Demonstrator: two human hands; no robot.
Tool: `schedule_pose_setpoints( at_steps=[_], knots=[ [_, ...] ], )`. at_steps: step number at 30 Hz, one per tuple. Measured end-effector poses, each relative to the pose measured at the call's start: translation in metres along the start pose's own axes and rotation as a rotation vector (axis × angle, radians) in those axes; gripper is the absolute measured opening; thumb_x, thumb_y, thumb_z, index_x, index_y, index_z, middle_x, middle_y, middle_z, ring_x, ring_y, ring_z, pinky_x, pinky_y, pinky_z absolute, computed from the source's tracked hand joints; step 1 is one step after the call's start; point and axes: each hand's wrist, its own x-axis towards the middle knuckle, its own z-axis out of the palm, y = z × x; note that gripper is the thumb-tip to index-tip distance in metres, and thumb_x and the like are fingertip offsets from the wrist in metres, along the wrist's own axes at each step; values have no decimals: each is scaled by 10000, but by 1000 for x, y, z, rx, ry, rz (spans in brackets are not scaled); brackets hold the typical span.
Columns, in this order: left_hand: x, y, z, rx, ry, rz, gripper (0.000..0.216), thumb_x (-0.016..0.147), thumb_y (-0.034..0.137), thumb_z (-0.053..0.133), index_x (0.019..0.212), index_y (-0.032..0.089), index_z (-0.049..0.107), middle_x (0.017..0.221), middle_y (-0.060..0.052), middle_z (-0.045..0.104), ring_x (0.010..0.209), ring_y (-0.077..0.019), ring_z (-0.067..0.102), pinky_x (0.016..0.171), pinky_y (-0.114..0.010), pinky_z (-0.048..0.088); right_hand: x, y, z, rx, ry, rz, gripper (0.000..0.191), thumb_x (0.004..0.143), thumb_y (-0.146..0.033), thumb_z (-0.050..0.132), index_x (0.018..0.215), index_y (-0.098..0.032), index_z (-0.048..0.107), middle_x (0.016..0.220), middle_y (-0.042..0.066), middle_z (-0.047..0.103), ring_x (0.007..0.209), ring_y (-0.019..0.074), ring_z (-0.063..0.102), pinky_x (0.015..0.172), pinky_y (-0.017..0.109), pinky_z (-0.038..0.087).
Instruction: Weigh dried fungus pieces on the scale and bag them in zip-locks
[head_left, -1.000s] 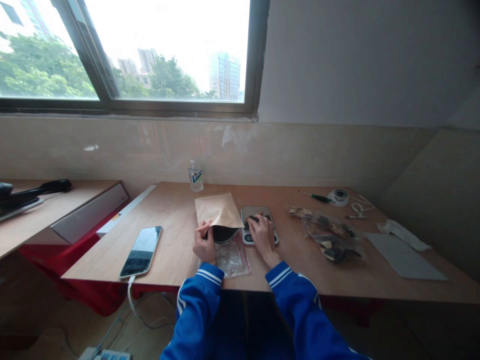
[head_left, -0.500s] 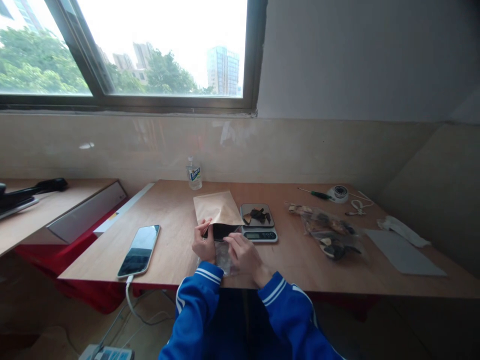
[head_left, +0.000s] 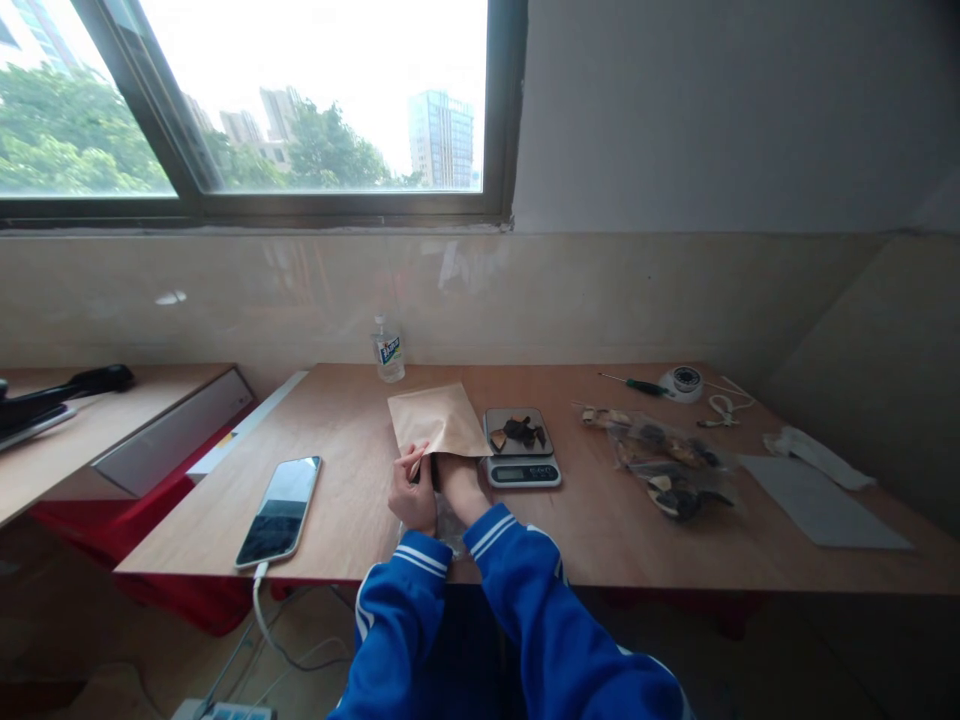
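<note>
A brown paper pouch (head_left: 439, 418) lies flat on the wooden table (head_left: 360, 420), its mouth toward me. My left hand (head_left: 412, 490) pinches the near left edge of the pouch's mouth. My right hand is pushed inside the pouch; only its wrist (head_left: 456, 482) shows, so the fingers are hidden. Just right of the pouch stands a small digital scale (head_left: 521, 445) with dark dried pieces (head_left: 519, 432) on its pan. A clear zip bag (head_left: 450, 520) lies under my forearms.
A phone (head_left: 280, 497) on a cable lies at the left. A small bottle (head_left: 387, 352) stands by the wall. A clear bag of dried pieces (head_left: 664, 465), a screwdriver (head_left: 630, 384), a round white device (head_left: 681, 382), grey sheet (head_left: 821, 505) are to the right. A side desk (head_left: 90, 430) adjoins left.
My right hand left the scale's pan, crossed to the pouch's mouth and went inside it. My left hand kept hold of the pouch's edge.
</note>
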Motion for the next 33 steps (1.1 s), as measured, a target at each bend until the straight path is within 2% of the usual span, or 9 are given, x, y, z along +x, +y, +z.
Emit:
schedule_pose_setpoints(
  at_steps=[4,7,12,16,20,24,26,30,33],
  knots=[
    [-1,0,0,3,11,-9,175,811,376,601,884,218,621,1039,-57,707,922,-193,685,757,-278,547,-15,8,13,50,105,41,307,798,0,437,962,-126,663,815,113,710,766,234,654,761,322,508],
    [0,5,-1,30,36,28,159,818,363,596,865,213,613,992,-54,717,945,-197,677,789,-294,539,-35,5,6,87,144,24,292,817,-36,439,962,-151,666,809,104,711,693,212,650,655,284,519],
    [0,10,-2,0,14,90,134,831,322,584,883,201,606,964,-57,719,1014,-203,652,849,-318,523,-92,4,-22,321,384,-21,317,859,-122,456,1135,-184,599,1004,90,679,926,216,625,818,334,523],
    [0,11,-1,-5,14,108,135,834,313,582,890,192,608,957,-59,719,1031,-205,645,858,-327,519,-133,36,-39,417,557,1,297,877,-203,497,1165,-214,568,1012,66,671,920,188,622,845,330,517],
    [1,12,-1,-7,27,116,141,827,319,592,878,189,612,948,-60,719,1041,-206,640,845,-316,523,-125,86,-52,305,641,142,239,864,-224,515,1077,-208,621,997,78,673,932,206,612,849,364,510],
    [2,13,-2,8,32,100,144,826,329,593,877,196,613,941,-53,720,1035,-208,643,845,-316,522,-89,121,-60,149,549,50,271,869,-209,475,1083,-209,642,1122,100,647,1055,240,556,904,430,470],
    [2,13,-2,13,36,98,138,826,328,596,872,200,613,935,-50,723,1028,-208,647,845,-316,521,-82,128,-59,107,566,38,289,878,-215,458,1108,-198,632,1173,111,617,1083,245,534,918,440,450],
    [1,11,-2,5,14,96,133,829,330,592,865,203,610,938,-50,724,1029,-208,647,854,-320,518,-103,136,-48,123,675,134,290,875,-164,403,1049,-190,633,1020,98,621,981,228,554,871,412,446],
    [0,10,-1,-6,-2,86,135,830,332,587,869,205,606,949,-52,723,1051,-206,636,869,-325,512,-124,140,-41,173,686,201,279,832,-111,389,939,-188,635,910,84,603,908,228,554,823,397,454]
  ],
)
